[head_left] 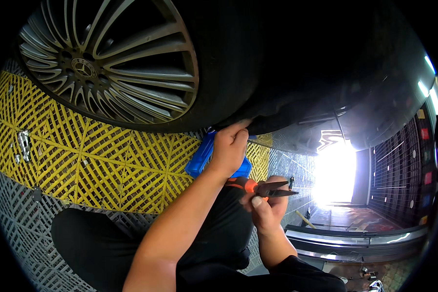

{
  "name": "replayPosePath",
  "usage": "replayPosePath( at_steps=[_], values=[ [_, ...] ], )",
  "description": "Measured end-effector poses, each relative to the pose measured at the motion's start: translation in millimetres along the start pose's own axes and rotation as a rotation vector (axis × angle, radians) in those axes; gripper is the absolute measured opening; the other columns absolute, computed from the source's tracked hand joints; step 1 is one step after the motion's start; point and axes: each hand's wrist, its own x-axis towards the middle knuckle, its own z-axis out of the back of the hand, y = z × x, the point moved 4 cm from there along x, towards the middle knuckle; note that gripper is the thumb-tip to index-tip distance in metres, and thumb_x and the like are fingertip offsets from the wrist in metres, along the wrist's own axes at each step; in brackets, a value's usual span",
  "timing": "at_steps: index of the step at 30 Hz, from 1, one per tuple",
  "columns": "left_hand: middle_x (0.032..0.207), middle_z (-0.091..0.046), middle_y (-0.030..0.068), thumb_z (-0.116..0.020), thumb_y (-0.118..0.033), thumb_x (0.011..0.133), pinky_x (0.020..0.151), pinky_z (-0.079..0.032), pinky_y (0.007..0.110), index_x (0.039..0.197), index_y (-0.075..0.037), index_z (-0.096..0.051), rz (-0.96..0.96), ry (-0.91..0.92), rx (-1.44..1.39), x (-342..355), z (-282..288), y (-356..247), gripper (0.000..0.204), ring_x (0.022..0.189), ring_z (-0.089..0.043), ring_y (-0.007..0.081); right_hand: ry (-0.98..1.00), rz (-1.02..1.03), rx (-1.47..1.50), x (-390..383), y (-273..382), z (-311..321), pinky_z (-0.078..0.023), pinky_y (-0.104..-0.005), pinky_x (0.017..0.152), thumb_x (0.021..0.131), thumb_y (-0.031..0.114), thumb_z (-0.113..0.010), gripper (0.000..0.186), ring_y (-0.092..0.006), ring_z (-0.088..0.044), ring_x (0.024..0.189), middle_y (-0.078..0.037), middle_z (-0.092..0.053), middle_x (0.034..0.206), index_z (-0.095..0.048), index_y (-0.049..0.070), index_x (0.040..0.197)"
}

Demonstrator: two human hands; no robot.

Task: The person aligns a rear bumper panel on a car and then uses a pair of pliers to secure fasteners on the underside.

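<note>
My left hand (230, 150) reaches up to the dark lower edge of the car body (272, 119), just behind the tyre. Its thumb and index finger are bent close together at that edge; what lies between them, if anything, I cannot make out. Lower and to the right, my right hand (266, 210) is closed around needle-nose pliers (258, 188) with orange and black handles. The jaws of the pliers stand slightly apart and point right, away from the car's edge. Partly hidden behind my left hand, a blue plastic piece (200, 156) rests on the floor.
A multi-spoke alloy wheel (126, 63) fills the upper left. Yellow grid floor tiles (107, 155) lie below it, with grey ones (24, 228) at the lower left. My bent knee (90, 243) is close by. A bright doorway (336, 175) and a dark slatted wall (399, 170) are at right.
</note>
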Motion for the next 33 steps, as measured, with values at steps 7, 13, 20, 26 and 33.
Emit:
replayPosePath(
  at_steps=[7,13,20,26,33],
  values=[
    [0.083,-0.073,0.0128,-0.063,-0.009,0.095,0.070,-0.052,0.028,0.108,0.005,-0.073,-0.350,-0.222,-0.045,6,-8,19,0.022,0.074,-0.069,0.0164,0.113,0.141,-0.500,3,53,10,-0.050,-0.0260,0.062,0.097,0.019,-0.066,0.031,-0.0124,-0.062,0.068,-0.009,-0.067,0.090,-0.065,-0.005,0.117],
    [0.095,-0.076,0.0168,-0.072,-0.014,0.092,0.080,-0.054,0.030,0.105,0.005,-0.074,-0.209,-0.293,-0.061,5,-7,21,0.023,0.086,-0.072,0.0191,0.120,0.438,-1.002,62,87,-26,-0.047,-0.0217,0.057,0.100,0.007,-0.056,0.024,-0.0116,-0.061,0.062,-0.010,-0.065,0.082,-0.059,-0.006,0.121],
    [0.100,-0.075,0.0202,-0.070,-0.012,0.090,0.082,-0.056,0.035,0.107,0.001,-0.075,-0.297,-0.229,-0.074,8,-2,31,0.022,0.093,-0.074,0.0314,0.388,0.764,-1.437,71,40,-27,-0.048,-0.0368,0.057,0.071,-0.009,-0.078,0.048,-0.0262,-0.060,0.063,-0.009,-0.063,0.078,-0.067,0.007,0.115],
    [0.107,-0.074,0.0158,-0.072,-0.012,0.090,0.086,-0.055,0.032,0.112,0.000,-0.072,-0.266,-0.143,0.011,5,-1,40,0.025,0.095,-0.071,0.0222,0.359,0.785,-1.664,73,10,-65,-0.047,-0.0340,0.052,0.066,0.001,-0.068,0.045,-0.0203,-0.058,0.056,-0.001,-0.052,0.066,-0.070,0.011,0.109],
    [0.099,-0.072,0.0065,-0.072,-0.011,0.093,0.079,-0.053,0.028,0.105,-0.004,-0.072,-0.245,-0.162,-0.053,-1,-6,25,0.013,0.087,-0.065,0.0156,0.289,0.856,-1.655,79,18,-80,-0.045,-0.0307,0.048,0.064,0.002,-0.067,0.048,-0.0163,-0.056,0.052,0.000,-0.049,0.064,-0.069,0.010,0.111]
  ],
)
